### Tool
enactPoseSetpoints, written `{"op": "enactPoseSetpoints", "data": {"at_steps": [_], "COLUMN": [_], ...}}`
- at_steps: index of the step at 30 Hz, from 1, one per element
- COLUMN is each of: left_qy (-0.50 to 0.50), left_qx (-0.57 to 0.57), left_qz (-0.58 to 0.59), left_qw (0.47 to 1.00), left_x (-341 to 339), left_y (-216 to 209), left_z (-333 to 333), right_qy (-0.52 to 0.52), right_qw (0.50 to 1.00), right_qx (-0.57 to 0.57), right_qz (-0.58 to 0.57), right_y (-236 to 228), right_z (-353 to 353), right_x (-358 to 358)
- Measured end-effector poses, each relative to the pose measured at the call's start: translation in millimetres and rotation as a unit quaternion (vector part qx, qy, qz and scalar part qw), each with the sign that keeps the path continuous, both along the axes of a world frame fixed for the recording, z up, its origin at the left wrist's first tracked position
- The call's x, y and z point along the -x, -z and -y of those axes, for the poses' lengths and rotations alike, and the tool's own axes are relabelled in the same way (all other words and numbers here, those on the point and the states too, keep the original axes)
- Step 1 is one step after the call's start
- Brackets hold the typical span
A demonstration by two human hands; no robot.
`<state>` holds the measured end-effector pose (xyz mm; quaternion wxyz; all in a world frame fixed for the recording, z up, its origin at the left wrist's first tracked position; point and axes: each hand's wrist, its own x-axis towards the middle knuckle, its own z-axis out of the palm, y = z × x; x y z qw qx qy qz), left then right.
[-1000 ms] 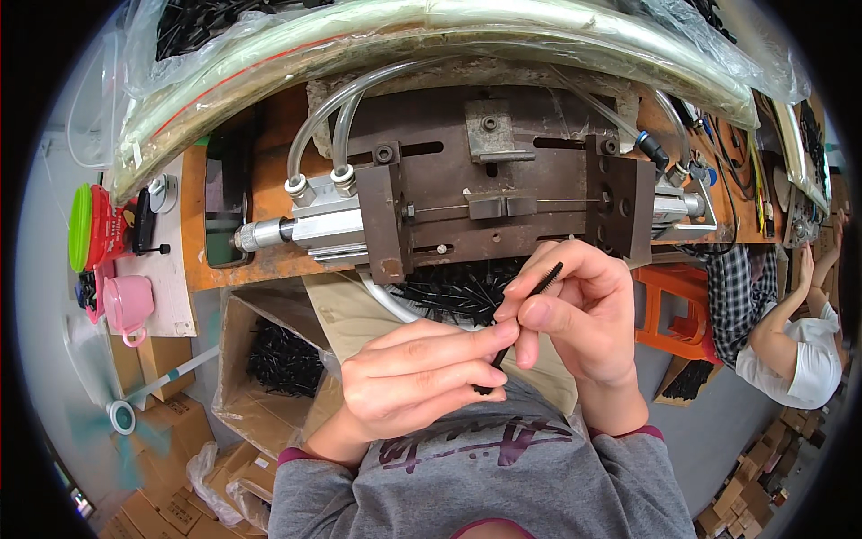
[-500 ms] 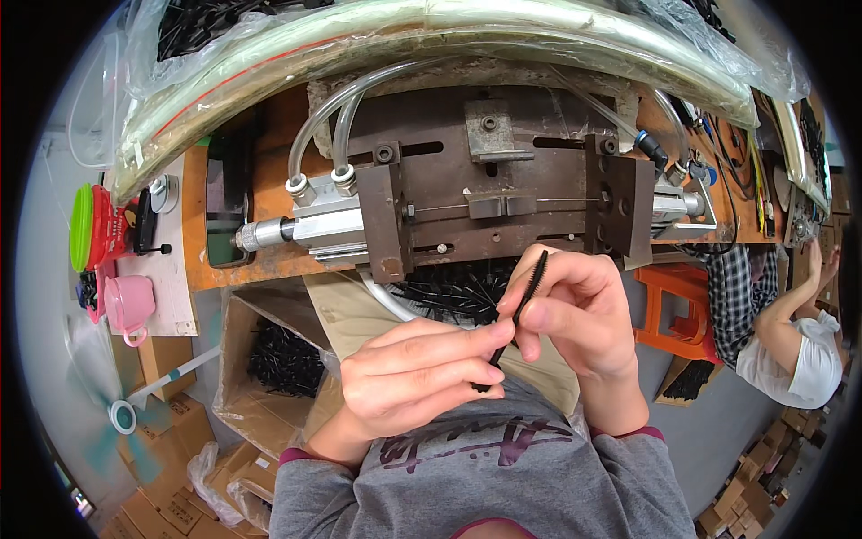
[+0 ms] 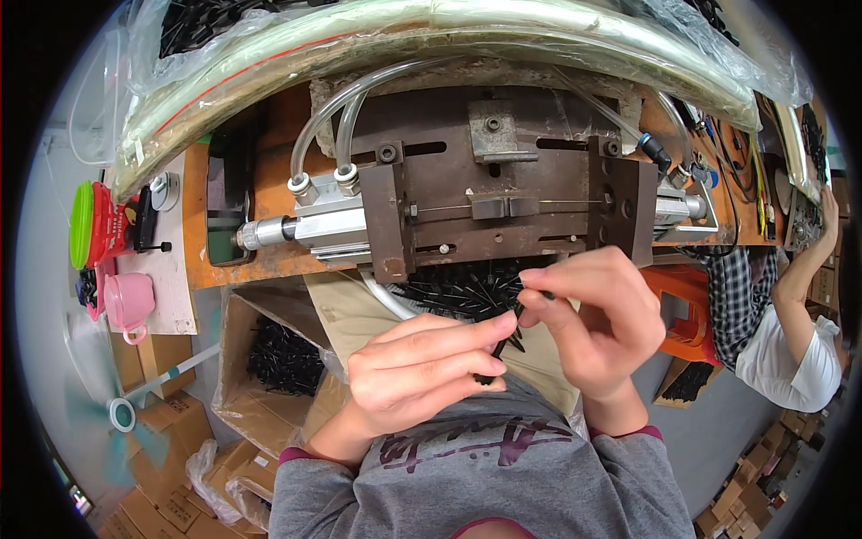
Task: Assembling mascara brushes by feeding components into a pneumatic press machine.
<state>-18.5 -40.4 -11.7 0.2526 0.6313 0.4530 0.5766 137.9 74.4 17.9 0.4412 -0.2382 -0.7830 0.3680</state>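
Note:
My left hand [image 3: 426,364] is closed in front of my chest, thumb and fingers pinching a slim black mascara wand [image 3: 499,349]. Much of that wand is covered by the fingers, and a dark end pokes out below them. Just to the right, my right hand [image 3: 597,314] has thumb and forefinger pressed together on a small black piece [image 3: 547,295]. Only its tip shows, so its kind is unclear. The fingertips of both hands are close together. Behind them, below the bench edge, lies a heap of black wands [image 3: 453,292].
A brown metal fixture [image 3: 494,242] with silver air cylinders [image 3: 332,235] and clear hoses stands on the wooden bench. A carton [image 3: 238,368] of black parts is at lower left. Pink cup [image 3: 130,301] at left, orange stool [image 3: 673,292] and another person [image 3: 795,359] at right.
My right hand has moved right and slightly away from my left; the bristled brush seen upright between them no longer shows that way. The other person's arm has shifted.

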Motion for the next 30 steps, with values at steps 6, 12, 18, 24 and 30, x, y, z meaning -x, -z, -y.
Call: {"op": "enactPoseSetpoints", "data": {"at_steps": [6,12,18,24,30], "left_qy": [0.010,-0.006,0.003,-0.006,-0.009], "left_qx": [-0.020,-0.023,-0.015,-0.021,-0.023], "left_qz": [0.002,-0.015,-0.022,-0.040,-0.040], "left_qw": [1.000,1.000,1.000,0.999,0.999], "left_x": [-0.8,-0.4,-1.1,-1.7,-2.6], "left_y": [-1.7,1.3,-0.8,-1.3,-2.0], "left_z": [-0.3,-0.6,-1.3,-2.3,-2.9], "right_qy": [-0.069,-0.077,-0.125,-0.088,-0.124], "right_qw": [0.941,0.991,0.910,0.912,0.864], "right_qx": [0.305,0.095,0.361,0.371,0.463], "right_qz": [-0.125,-0.060,-0.161,-0.150,-0.151], "right_y": [-0.9,4.7,5.1,1.0,2.4], "right_z": [-0.2,-5.7,-6.2,-3.7,-6.7], "right_x": [-1.4,-4.6,-6.1,-1.6,-3.1]}}
